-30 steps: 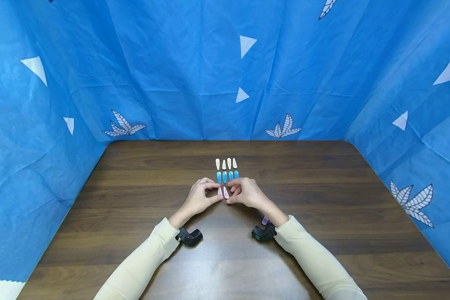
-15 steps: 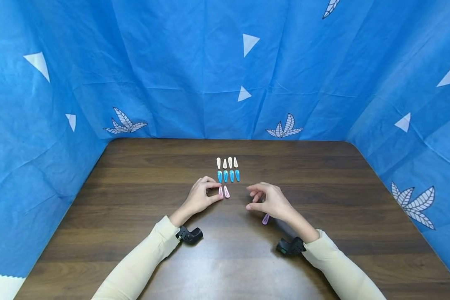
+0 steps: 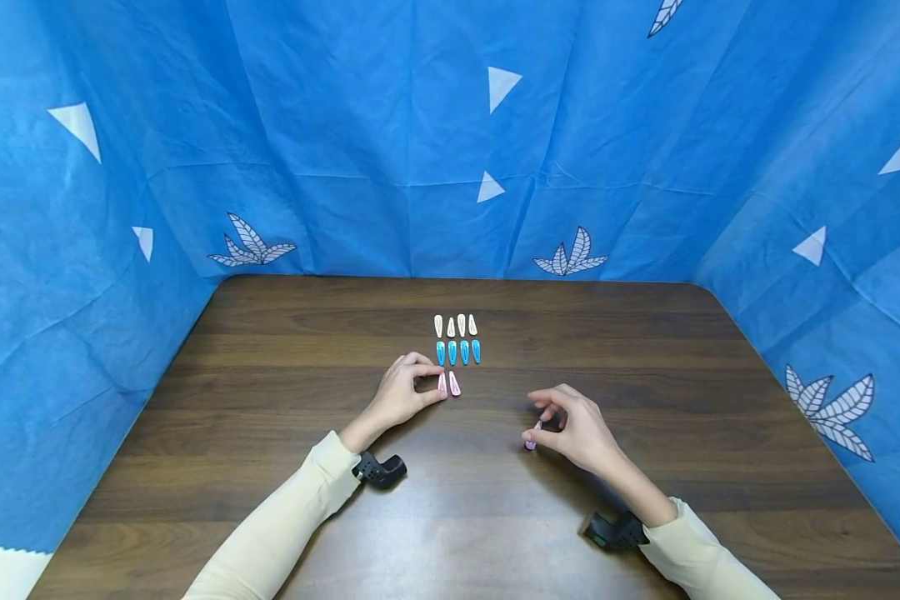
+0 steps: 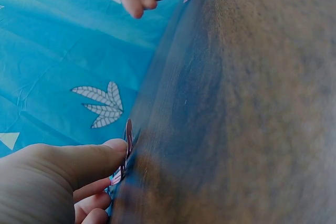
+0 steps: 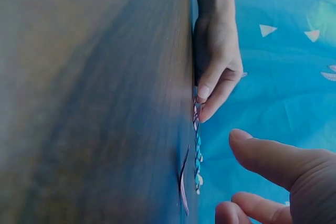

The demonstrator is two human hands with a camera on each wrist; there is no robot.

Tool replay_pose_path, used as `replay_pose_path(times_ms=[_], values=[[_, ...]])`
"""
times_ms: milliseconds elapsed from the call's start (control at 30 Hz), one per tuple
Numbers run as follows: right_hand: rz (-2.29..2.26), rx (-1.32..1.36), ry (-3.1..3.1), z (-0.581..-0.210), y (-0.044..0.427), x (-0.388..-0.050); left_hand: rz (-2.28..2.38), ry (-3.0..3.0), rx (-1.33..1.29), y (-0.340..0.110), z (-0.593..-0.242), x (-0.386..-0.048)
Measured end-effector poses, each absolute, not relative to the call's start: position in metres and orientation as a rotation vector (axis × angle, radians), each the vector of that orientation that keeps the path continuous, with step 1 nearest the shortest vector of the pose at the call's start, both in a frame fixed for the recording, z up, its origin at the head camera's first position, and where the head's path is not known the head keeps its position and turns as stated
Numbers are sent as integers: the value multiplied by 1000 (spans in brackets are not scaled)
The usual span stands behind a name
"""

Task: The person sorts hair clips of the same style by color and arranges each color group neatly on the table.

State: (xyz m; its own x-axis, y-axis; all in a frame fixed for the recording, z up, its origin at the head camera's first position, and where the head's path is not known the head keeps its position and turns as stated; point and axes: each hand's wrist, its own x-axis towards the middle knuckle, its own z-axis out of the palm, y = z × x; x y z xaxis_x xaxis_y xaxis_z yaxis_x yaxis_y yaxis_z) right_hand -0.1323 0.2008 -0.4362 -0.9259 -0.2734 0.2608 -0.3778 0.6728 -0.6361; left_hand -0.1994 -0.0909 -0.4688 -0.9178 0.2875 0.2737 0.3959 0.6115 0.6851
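Note:
In the head view, my left hand (image 3: 402, 392) holds a pink snap hair clip (image 3: 442, 383) at its two ends between thumb and index finger, on the table. A second pink clip (image 3: 454, 384) lies just right of it. My right hand (image 3: 573, 425) hovers over a purple snap hair clip (image 3: 530, 445), which its thumb partly covers. In the right wrist view that purple clip (image 5: 183, 184) lies on the wood, apart from the spread thumb and fingers. Beyond the pink clips lie a row of several blue clips (image 3: 452, 352) and a row of several cream clips (image 3: 461, 325).
The brown wooden table (image 3: 285, 333) stretches wide around both hands. A blue cloth (image 3: 360, 125) with white triangles and leaf prints stands behind it and along both sides. Black wrist cameras (image 3: 381, 472) sit on both wrists, close above the table.
My right hand has left the second pink clip, moving right and nearer to the person, to the purple clip. My left hand has stayed at the first pink clip.

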Motion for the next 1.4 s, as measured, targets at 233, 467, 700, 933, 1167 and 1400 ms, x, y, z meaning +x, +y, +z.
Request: replay_pose_path(times_ms=[233, 467, 700, 933, 1167, 1400], values=[[1026, 470, -2755, -442, 208, -126, -1192, -2699, -582, -90, -469, -200], [964, 431, -2795, -447, 209, -125, -1205, -2707, -574, -90, -469, -199], [958, 421, -2836, -452, 209, -125, -1215, -2707, -570, -90, -468, -198], [908, 406, -2841, -453, 207, -124, -1213, -2704, -566, -90, -468, -198], [903, 415, -2837, -455, 205, -124, -1215, -2702, -561, -90, -468, -198], [912, 453, -2828, -457, 206, -125, -1202, -2709, -562, -90, -467, -198]])
